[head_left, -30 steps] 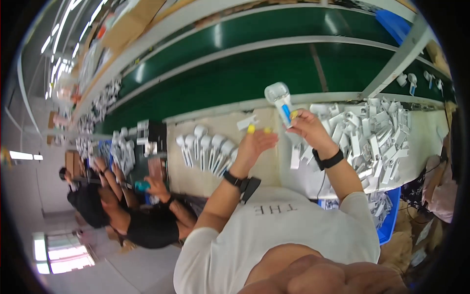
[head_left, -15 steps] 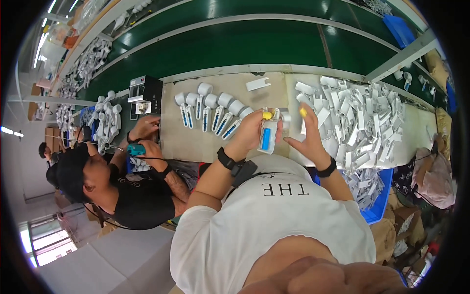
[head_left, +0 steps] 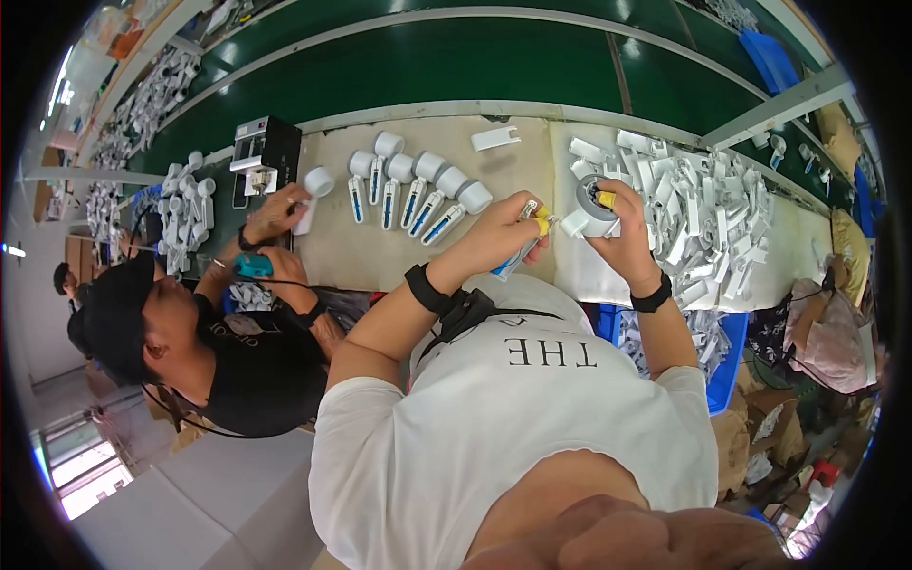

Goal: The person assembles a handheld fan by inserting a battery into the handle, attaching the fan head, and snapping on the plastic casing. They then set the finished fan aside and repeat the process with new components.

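Observation:
My left hand [head_left: 505,236] is closed round a white handle with a blue cell [head_left: 514,258] in it, partly hidden by the fingers. In my right hand [head_left: 627,242] is a white round head [head_left: 594,220], its hollow side up and its short neck pointing at my left fingertips. Whether the two pieces touch or are joined, I cannot tell. Yellow finger covers sit on fingers of both hands. To the left of my hands several white round-headed units [head_left: 415,205] with blue cells in their handles lie in a fanned row.
A heap of white handle shells [head_left: 698,218] covers the table's right side; one shell [head_left: 495,139] lies apart. A blue bin [head_left: 728,356] of parts stands below. At left, a co-worker holds a teal power tool [head_left: 253,266] and a white unit [head_left: 318,181] near a black machine [head_left: 275,152].
My right hand was open and is now closed on the round head, which was at my left hand. The handle has tilted in my left hand. The co-worker's hand now has a white unit.

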Demonstrator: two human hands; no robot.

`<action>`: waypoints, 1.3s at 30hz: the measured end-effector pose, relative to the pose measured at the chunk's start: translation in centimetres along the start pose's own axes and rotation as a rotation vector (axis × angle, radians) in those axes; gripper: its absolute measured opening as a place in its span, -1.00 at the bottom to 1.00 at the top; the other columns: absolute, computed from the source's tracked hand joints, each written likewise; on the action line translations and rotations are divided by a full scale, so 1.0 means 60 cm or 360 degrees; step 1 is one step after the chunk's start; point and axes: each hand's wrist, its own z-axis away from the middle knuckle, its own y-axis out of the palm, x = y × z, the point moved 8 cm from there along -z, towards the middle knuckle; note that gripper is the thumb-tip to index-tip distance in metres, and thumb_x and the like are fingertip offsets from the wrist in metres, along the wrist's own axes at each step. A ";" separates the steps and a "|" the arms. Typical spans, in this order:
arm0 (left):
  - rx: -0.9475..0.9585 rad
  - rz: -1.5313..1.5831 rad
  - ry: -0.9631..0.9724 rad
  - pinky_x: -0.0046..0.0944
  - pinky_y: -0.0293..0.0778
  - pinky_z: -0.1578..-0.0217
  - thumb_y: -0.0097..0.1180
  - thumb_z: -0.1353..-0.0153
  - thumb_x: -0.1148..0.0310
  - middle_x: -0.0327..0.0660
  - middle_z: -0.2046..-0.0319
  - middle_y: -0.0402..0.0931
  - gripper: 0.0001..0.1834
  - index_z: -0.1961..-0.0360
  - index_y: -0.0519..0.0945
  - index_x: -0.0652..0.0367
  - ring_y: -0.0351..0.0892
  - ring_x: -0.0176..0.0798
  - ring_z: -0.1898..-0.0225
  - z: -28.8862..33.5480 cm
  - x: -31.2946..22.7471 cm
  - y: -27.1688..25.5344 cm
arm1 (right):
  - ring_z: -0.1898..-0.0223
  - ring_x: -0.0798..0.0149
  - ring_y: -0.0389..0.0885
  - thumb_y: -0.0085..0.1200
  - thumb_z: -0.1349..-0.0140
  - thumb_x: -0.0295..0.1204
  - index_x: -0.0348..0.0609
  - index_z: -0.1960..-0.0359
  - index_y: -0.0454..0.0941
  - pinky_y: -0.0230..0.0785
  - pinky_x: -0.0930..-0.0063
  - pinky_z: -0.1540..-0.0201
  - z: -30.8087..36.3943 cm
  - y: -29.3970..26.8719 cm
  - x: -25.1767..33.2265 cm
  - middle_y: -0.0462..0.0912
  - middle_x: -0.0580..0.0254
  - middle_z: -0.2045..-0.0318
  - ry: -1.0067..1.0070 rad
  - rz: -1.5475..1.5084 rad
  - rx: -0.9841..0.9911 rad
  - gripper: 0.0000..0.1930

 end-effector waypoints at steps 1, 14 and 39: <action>-0.0008 0.0016 0.0003 -0.36 0.46 0.53 -0.11 -0.11 0.43 -0.13 0.52 0.46 -0.81 0.27 0.34 0.32 0.48 -0.34 0.58 0.001 -0.002 0.002 | 0.06 0.03 0.39 0.29 0.29 -0.59 -0.15 0.19 0.32 0.27 0.31 0.02 0.004 0.001 -0.004 0.40 0.10 0.10 -0.0025 0.0021 -0.0046 -0.47; -0.0239 -0.0723 0.0249 -0.36 0.38 0.56 0.01 0.00 0.40 -0.16 0.60 0.48 -0.80 0.35 0.37 0.27 0.47 -0.35 0.59 -0.004 -0.012 -0.007 | 0.03 0.06 0.38 0.30 0.30 -0.62 -0.15 0.15 0.34 0.29 0.33 0.01 0.011 0.009 0.000 0.38 0.08 0.06 -0.0300 0.0253 0.0038 -0.43; 0.0191 -0.0799 -0.0204 -0.32 0.38 0.55 0.00 -0.07 0.28 -0.10 0.55 0.46 -0.68 0.28 0.36 0.35 0.47 -0.24 0.57 -0.024 0.085 0.042 | 0.20 0.38 0.35 0.18 -0.02 -0.38 -0.07 0.01 0.45 0.23 0.60 0.26 0.010 0.049 -0.079 0.41 0.29 0.16 0.0630 -0.0934 0.1095 -0.56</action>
